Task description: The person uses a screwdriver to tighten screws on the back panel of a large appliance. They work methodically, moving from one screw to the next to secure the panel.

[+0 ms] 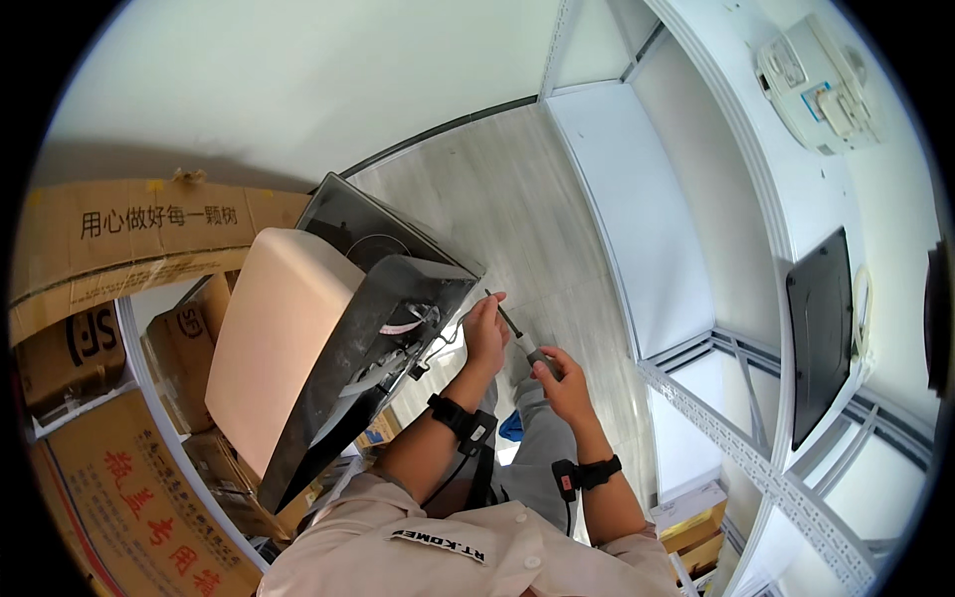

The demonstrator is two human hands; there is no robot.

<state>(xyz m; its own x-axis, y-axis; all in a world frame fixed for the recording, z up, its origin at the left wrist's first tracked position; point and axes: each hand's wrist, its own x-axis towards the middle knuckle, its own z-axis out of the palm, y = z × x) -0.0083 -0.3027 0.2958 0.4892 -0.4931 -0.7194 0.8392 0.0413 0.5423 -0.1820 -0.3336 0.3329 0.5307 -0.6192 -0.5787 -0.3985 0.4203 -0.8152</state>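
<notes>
My right hand is closed around the grey handle of a screwdriver, whose thin dark shaft slants up and to the left. At the far end of that shaft, the fingers of my left hand pinch near the tip; whether they also hold a small part is too small to tell. Just left of my left hand stands a tilted appliance with a beige-pink casing. Its dark side faces me, with wires and small parts exposed in it.
Behind the appliance is a black glossy panel with a ring mark. Cardboard boxes fill shelves at left. White metal shelving runs along the right, carrying a flat black panel and a white device. The floor is grey wood-look.
</notes>
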